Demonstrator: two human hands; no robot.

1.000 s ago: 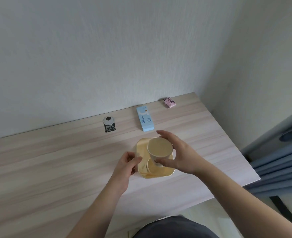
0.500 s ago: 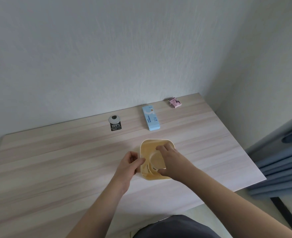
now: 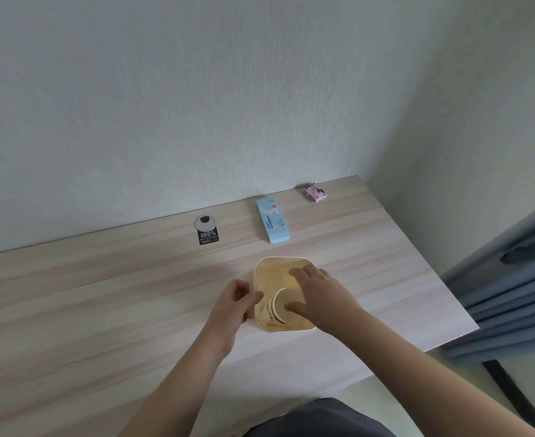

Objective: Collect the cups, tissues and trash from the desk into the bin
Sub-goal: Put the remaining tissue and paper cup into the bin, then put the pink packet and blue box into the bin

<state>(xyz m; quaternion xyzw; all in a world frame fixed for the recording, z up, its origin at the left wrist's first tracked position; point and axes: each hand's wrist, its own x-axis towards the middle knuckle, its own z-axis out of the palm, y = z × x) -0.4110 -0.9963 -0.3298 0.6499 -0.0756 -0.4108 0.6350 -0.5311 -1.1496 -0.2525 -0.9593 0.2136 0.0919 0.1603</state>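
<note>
Cups lie stacked in bin; right hand spread, left hand pinching rim.

Readable text: one label only

I read "100%" in white on the black tag at the desk's 12 o'clock edge; print on the blue box, toward 1 o'clock, is too small for me.

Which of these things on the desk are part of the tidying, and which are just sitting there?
Part of the job:
- yellow bin, steadied by the left hand
- paper cups inside it, under the right hand
- blue packet
- pink packet

Just lying about:
- grey cable cap
- black sticker
- blue curtain
</note>
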